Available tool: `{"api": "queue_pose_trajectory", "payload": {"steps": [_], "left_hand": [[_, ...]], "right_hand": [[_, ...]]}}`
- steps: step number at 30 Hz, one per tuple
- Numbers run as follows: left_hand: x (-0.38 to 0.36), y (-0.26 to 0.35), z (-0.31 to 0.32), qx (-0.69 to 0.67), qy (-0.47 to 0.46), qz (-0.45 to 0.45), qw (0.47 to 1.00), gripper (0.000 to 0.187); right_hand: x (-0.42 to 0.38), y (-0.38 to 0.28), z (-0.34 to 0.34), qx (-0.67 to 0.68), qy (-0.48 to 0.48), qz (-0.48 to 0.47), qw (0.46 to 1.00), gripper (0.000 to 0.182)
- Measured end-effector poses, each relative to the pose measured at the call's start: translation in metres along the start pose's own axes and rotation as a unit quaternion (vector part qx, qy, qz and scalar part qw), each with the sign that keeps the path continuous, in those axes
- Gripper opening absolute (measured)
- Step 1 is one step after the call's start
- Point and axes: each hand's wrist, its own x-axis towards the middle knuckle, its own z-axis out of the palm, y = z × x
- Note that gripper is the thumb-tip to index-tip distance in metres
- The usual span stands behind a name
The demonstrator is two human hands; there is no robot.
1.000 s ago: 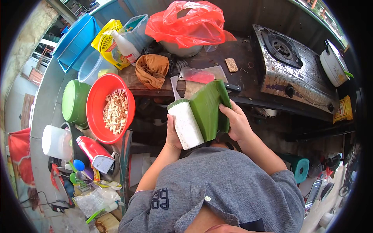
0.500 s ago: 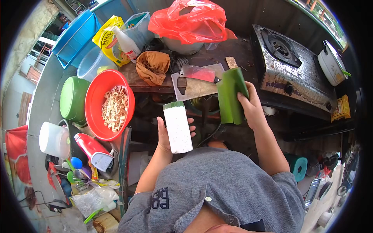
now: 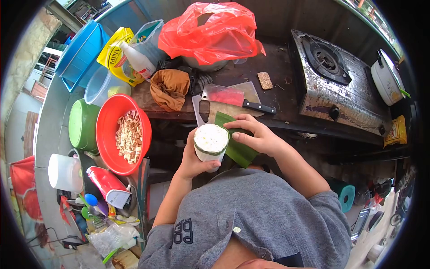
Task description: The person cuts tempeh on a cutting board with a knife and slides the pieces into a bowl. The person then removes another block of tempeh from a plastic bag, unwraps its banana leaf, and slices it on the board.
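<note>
My left hand (image 3: 192, 160) is wrapped around a white cylindrical mold (image 3: 207, 157) with small dots on its side. White, rice-like filling (image 3: 211, 138) fills its top, ringed by a green leaf edge. The mold's top tilts toward me. My right hand (image 3: 253, 135) holds a strip of green banana leaf (image 3: 242, 153) right beside it. Behind them, a cleaver (image 3: 226, 95) with a black handle lies across a cutting board (image 3: 253, 92). Part of the board is hidden behind the leaf and hands.
A red basin (image 3: 105, 134) of small cut brown-and-cream pieces stands left. A red plastic bag (image 3: 206, 33) sits over a pot at the back, near a brown cloth (image 3: 168, 89). A gas stove (image 3: 340, 85) is at right. A small speckled block (image 3: 264, 80) lies on the table.
The mold has tipped so its filled top faces me. My right hand has brought the leaf left and down, beside the mold, uncovering the cleaver's handle. The view has shifted slightly.
</note>
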Motion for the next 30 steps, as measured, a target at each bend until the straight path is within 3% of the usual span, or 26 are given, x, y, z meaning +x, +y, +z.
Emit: {"api": "queue_pose_trajectory", "payload": {"steps": [3,6,10,16,22,26,28,30], "left_hand": [[0.011,0.001,0.005,0.017,-0.005,0.025,1.0,0.098],[0.02,-0.001,0.006,0.071,-0.005,0.051,0.996,0.097],[0.027,-0.008,0.005,0.128,0.002,0.075,0.989,0.095],[0.035,-0.007,0.009,0.212,0.007,0.135,0.968,0.093],[0.038,-0.002,0.009,0.274,0.019,0.149,0.95,0.091],[0.036,-0.003,0.01,0.241,0.043,0.136,0.96,0.091],[0.04,0.003,0.01,0.339,0.02,0.163,0.926,0.095],[0.035,0.002,0.014,0.292,0.045,0.124,0.947,0.096]], "right_hand": [[0.01,-0.001,-0.014,0.095,-0.044,0.052,0.993,0.041],[0.019,-0.003,-0.025,0.044,-0.063,0.032,0.997,0.037],[0.032,0.012,-0.033,0.099,-0.096,0.035,0.99,0.035],[0.04,0.014,-0.043,0.037,-0.117,-0.025,0.992,0.029],[0.046,0.014,-0.05,-0.018,-0.122,-0.05,0.991,0.024],[0.044,0.007,-0.05,-0.069,-0.118,-0.047,0.989,0.021],[0.044,0.006,-0.049,-0.071,-0.115,-0.04,0.99,0.021],[0.046,0.01,-0.053,-0.048,-0.079,-0.081,0.992,0.02]]}}
